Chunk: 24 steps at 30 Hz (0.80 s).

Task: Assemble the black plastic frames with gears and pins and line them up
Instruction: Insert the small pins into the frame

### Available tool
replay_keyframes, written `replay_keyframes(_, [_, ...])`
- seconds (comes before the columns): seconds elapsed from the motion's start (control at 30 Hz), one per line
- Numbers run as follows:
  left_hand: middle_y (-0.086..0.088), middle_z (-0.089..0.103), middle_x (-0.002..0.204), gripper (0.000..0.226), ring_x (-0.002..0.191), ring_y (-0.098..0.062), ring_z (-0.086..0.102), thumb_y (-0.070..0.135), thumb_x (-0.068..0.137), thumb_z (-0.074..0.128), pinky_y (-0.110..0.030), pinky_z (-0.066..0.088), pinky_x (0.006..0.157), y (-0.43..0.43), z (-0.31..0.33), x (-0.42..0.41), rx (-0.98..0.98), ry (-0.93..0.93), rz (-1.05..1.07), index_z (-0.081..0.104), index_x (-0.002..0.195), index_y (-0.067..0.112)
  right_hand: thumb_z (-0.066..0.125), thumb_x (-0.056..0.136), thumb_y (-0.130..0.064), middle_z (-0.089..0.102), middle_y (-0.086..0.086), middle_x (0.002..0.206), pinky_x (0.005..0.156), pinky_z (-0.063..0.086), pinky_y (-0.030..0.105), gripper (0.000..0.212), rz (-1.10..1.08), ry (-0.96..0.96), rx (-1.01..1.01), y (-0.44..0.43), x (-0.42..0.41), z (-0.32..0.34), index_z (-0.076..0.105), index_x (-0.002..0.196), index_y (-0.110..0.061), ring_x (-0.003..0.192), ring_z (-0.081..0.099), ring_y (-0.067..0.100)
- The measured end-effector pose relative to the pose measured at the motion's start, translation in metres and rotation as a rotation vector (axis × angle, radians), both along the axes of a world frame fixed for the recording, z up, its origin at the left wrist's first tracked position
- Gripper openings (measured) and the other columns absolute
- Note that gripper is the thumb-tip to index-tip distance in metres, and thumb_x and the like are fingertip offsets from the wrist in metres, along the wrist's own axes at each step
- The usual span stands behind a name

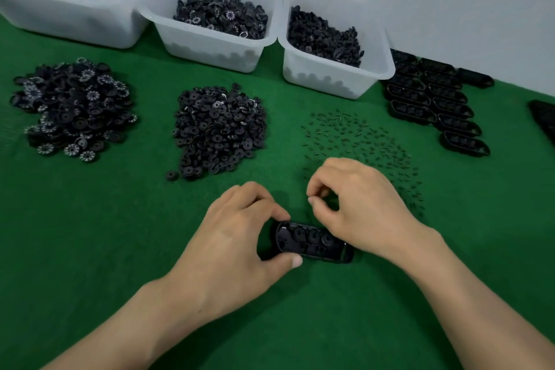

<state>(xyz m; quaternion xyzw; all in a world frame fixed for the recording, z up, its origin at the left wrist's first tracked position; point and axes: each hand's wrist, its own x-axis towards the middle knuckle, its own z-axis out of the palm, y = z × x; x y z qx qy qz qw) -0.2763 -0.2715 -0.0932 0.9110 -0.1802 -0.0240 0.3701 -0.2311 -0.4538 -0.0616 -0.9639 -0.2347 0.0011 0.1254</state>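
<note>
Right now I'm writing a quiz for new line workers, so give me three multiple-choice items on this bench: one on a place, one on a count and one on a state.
1. Where are the finished frames lined up?
A) far right, beside the bins
B) near left of the cloth
C) on top of a gear pile

2. How many white bins stand at the back?
A) two
B) three
C) five

3. What is the left hand doing?
A) lying flat on the cloth
B) gripping the frame by its end
C) reaching into a bin

Answers:
1 A, the rows lie just right of the rightmost bin.
2 B, three tubs stand side by side.
3 B, thumb and fingers clamp the frame's left end.
</note>
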Motion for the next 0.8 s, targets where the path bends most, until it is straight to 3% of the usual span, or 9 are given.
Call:
replay_keyframes(0.1, [0.018,0.045,0.099,0.047,0.095,-0.002,0.039,0.056,0.064,0.062,-0.017,0.03,0.087,0.0,-0.001,0.0,0.008,0.002,-0.002,0.062,0.101,0.027,0.066,0.077,-0.015,0.055,-0.012,0.073,0.064,0.038,0.015,0.009,-0.04,0.052,0.257,-0.003,-0.015,-0.001,0.063,0.073,-0.022,0.07,0.048,0.003])
replay_keyframes(0.2, [0.016,0.046,0.098,0.046,0.095,-0.004,0.042,0.053,0.064,0.066,-0.018,0.031,0.087,0.0,-0.002,0.0,0.014,-0.001,0.003,0.063,0.1,0.025,0.071,0.073,-0.013,0.056,-0.01,0.075,0.063,0.034,0.009,0.01,-0.03,0.137,0.446,0.0,-0.032,-0.006,0.069,0.073,-0.022,0.07,0.051,0.002])
replay_keyframes(0.5, [0.018,0.045,0.098,0.046,0.095,-0.001,0.041,0.055,0.065,0.065,-0.013,0.031,0.085,0.001,-0.001,-0.001,0.021,0.004,0.0,0.063,0.1,0.026,0.071,0.073,-0.016,0.056,-0.007,0.076,0.063,0.041,0.017,0.005,-0.037,0.14,0.539,-0.002,-0.037,-0.016,0.073,0.076,-0.021,0.072,0.054,0.008])
replay_keyframes(0.8, [0.015,0.046,0.097,0.042,0.093,-0.006,0.045,0.05,0.066,0.072,-0.017,0.032,0.085,0.001,-0.001,-0.001,0.036,-0.011,-0.003,0.064,0.098,0.024,0.067,0.076,-0.019,0.055,-0.005,0.075,0.063,0.046,0.027,0.006,-0.011,0.053,0.392,-0.004,-0.039,-0.014,0.073,0.077,-0.019,0.073,0.054,0.012])
